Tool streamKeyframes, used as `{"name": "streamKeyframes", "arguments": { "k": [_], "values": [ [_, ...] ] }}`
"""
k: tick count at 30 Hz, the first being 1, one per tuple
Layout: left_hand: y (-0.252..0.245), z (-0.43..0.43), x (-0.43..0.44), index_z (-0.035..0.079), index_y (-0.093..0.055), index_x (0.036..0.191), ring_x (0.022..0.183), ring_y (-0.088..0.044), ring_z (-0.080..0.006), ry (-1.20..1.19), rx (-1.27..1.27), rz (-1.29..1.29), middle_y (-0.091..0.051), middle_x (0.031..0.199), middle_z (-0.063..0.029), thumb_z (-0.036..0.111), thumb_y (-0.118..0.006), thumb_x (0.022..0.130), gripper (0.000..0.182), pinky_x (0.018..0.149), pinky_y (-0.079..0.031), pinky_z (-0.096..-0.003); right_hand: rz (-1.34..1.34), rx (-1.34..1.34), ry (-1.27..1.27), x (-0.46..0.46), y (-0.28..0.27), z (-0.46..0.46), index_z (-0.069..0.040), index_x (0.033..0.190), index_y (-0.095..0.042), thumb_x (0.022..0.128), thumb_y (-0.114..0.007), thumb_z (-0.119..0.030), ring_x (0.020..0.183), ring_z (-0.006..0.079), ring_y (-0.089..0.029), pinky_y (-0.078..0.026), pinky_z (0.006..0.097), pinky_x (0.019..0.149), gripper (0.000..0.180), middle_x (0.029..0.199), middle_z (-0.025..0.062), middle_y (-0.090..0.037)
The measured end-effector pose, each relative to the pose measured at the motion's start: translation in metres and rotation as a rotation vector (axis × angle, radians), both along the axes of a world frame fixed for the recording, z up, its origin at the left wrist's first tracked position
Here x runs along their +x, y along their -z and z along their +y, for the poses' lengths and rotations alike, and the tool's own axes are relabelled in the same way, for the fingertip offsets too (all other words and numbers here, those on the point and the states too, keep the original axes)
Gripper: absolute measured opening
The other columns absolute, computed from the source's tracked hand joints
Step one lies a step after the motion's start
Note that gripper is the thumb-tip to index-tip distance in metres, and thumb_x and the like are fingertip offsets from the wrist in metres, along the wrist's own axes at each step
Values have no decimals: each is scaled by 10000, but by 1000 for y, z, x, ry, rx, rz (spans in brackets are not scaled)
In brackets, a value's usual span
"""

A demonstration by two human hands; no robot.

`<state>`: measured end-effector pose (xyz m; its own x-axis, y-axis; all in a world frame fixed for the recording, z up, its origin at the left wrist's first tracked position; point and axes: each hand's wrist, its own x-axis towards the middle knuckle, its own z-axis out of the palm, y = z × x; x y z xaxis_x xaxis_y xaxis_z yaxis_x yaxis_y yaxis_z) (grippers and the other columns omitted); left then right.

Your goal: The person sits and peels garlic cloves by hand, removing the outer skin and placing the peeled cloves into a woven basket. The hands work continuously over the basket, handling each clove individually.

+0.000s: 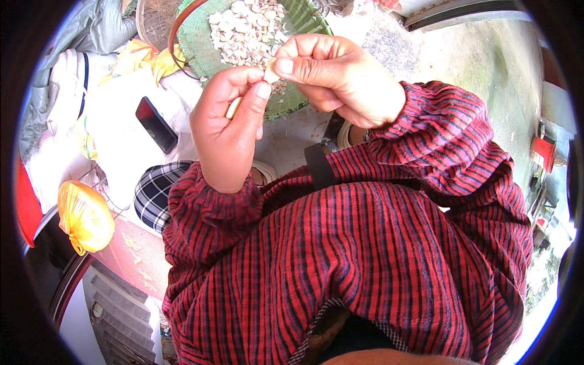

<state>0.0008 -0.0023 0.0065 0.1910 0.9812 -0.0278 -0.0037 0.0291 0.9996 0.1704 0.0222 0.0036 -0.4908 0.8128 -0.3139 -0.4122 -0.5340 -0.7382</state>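
Note:
Between the fingertips of my left hand (226, 132) and my right hand (340, 73) is a pale garlic clove (271, 72), pinched from both sides. A second, smooth yellowish clove (234, 108) is tucked in the curled fingers of my left hand. Both hands are raised over the near part of a green woven basket (299, 98). Inside it lies a heap of garlic cloves (246, 29), many with whitish or purplish skin. The basket's curved brown handle (175, 29) rises at its left side. My right hand hides part of the basket.
A dark smartphone (156, 125) lies on white sacking (109, 123) to my left. Nearby are a yellow plastic bag (164, 66) and a tied orange-yellow bag (86, 216) on a reddish ledge (132, 255). Concrete floor (483, 59) stretches to the right.

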Motion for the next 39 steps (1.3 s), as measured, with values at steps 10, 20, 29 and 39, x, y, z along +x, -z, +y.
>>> {"name": "streamKeyframes", "arguments": {
  "k": [10, 20, 29, 39],
  "values": [
    [6, 7, -9, 49, -523, 980, 422, -343, -58, 251, -715, -728, -382, 576, 24, 152, -435, 920, 149, 375, -272, -182, -119, 409, 102, -6, 2, 1, -35, 851, -590, 823, -615, -79, 561, 8, -417, -327, 176, 495, 58, 669, -47, -543],
    [4, 10, -14, 67, -513, 971, 417, -341, -53, 322, -816, -890, -377, 560, 40, 153, -406, 922, 145, 364, -272, -187, -345, 761, 57, -2, 3, 3, -37, 953, -565, 834, -597, -55, 541, 12, -280, -260, 171, 495, 125, 607, -83, -329],
    [4, 8, -13, 89, -514, 909, 408, -334, -69, 352, -804, -941, -370, 542, 35, 140, -407, 913, 119, 368, -281, -198, -263, 783, 68, -5, 3, 2, -45, 939, -571, 829, -610, -73, 545, 17, -270, -234, 182, 493, 120, 605, -78, -331],
    [3, 4, -5, 116, -511, 886, 411, -361, -86, 249, -785, -964, -370, 532, 29, 124, -429, 881, 82, 358, -285, -208, -159, 626, 157, -15, 10, -9, -49, 944, -554, 847, -578, -44, 550, 0, -309, -261, 164, 498, 100, 604, -80, -375]
  ]
}}
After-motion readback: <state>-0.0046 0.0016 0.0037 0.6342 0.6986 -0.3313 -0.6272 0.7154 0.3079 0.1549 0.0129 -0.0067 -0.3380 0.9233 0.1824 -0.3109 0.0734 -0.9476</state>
